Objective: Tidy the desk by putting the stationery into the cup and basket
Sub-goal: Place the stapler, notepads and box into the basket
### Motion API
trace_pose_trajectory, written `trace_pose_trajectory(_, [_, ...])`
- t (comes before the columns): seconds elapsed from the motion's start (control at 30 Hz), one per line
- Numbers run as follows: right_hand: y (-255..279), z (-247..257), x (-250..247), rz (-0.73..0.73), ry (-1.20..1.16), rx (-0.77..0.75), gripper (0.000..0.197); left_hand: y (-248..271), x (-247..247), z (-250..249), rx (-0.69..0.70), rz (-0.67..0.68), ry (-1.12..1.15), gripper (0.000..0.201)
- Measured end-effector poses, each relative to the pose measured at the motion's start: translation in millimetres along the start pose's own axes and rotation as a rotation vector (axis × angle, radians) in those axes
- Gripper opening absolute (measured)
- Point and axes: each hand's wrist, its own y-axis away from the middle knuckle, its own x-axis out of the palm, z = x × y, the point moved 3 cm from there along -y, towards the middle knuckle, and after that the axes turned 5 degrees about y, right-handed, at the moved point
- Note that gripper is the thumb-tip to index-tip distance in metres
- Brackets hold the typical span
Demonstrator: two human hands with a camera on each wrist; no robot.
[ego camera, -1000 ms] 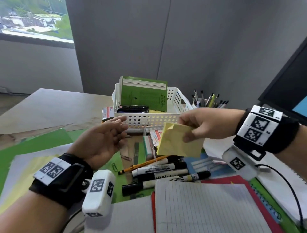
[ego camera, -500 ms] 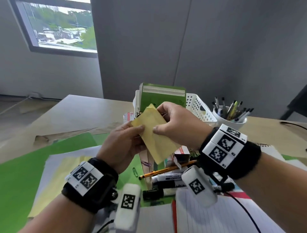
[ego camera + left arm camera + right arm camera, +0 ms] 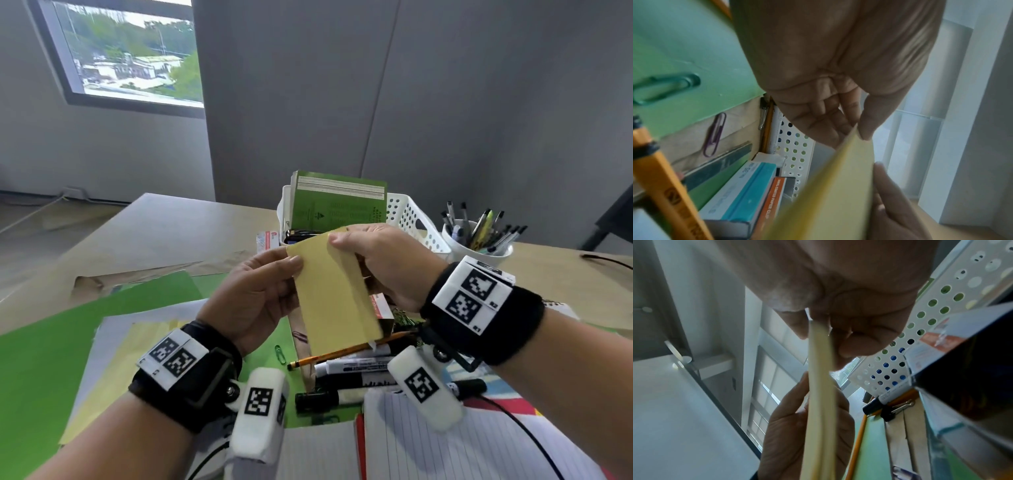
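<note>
The head view looks down over the counter (image 3: pixel 191 233); both wrist views sit close, sharing the yellow pad (image 3: pixel 334 291) toward 12 o'clock.

Soft daylight from the window (image 3: pixel 130 58); wrist views blurred, edges bowed by the lens.

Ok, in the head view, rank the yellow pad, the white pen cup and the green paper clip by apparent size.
1. Yellow pad, though nearness to the camera inflates it.
2. White pen cup.
3. Green paper clip.
</note>
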Motion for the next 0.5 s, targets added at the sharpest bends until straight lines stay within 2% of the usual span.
trace_pose_trajectory(0.07, [-1.3,0.1,-1.7,-0.019,0.062,-0.063,0.018,0.5,-1.1,-0.7,-0.028,0.016,-0.002,0.049])
trace_pose_trajectory(0.27, [-5.2,-3.0,-5.3,0.025,0.012,-0.1,0.026,3.5,1.4,0.8,-0.1,0.121,0.013,0.036])
trace_pose_trajectory(0.43, [-4.0,-6.5,-6.4,0.05,-0.036,-0.075,0.025,4.1,5.6,-2.9,-0.106,0.109,0.073,0.037])
trace_pose_trajectory(0.5, [-3.9,-6.2,-6.0,0.03,-0.038,-0.073,0.025,2.1,2.2,-2.7,-0.075,0.064,0.052,0.046])
